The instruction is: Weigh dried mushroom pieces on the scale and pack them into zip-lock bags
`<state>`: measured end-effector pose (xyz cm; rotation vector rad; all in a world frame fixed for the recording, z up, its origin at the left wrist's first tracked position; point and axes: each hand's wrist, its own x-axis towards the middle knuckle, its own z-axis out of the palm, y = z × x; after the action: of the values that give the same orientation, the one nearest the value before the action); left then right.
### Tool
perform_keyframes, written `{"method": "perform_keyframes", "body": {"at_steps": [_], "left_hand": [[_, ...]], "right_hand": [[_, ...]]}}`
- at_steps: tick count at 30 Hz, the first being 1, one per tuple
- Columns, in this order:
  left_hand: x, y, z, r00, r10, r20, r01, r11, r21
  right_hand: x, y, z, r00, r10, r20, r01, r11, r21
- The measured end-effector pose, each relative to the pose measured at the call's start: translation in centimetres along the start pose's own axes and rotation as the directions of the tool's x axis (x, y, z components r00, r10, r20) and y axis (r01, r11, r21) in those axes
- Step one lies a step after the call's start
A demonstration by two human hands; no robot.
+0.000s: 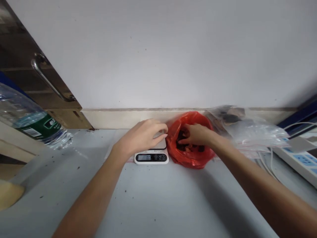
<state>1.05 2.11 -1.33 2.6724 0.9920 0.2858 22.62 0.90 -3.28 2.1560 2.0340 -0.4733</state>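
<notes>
My left hand [146, 134] is curled over a small white digital kitchen scale [151, 162] whose display reads 0.0. Its thumb and index fingertips almost meet beside the bag's rim; whatever sits between them is too small to make out. Just right of the scale stands a red plastic bag [193, 162] with its mouth wide. My right hand [196, 135] reaches into it, thumb and fingers apart, touching dark brown dried pieces [189, 148]. The fingertips are partly hidden among those pieces.
Clear zip bags [257, 134], one with brown pieces inside, lie right of the red bag. A power strip [302, 160] and white cables [269, 165] are farther right. At left, a water bottle [39, 124] leans in front of a metal handle [51, 81]. A white wall [173, 59] rises behind.
</notes>
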Motion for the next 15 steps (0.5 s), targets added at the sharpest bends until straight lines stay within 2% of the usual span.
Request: {"method": "perform_keyframes", "body": {"at_steps": [4, 11, 15], "left_hand": [[-0.1, 0.0, 0.0, 1.0, 0.012, 0.0, -0.012, 1.0, -0.005], [-0.2, -0.2, 0.2, 1.0, 0.011, -0.022, -0.011, 1.0, -0.007], [-0.1, 0.0, 0.3, 1.0, 0.015, -0.014, -0.015, 1.0, -0.002]], "right_hand": [[0.4, 0.1, 0.4, 0.999, -0.012, 0.033, 0.01, 0.999, 0.051], [-0.7, -0.1, -1.1, 0.999, -0.044, -0.02, 0.047, 0.99, 0.13], [-0.5, -1.2, -0.6, 0.991, -0.088, 0.097, 0.077, 0.991, 0.111]]}}
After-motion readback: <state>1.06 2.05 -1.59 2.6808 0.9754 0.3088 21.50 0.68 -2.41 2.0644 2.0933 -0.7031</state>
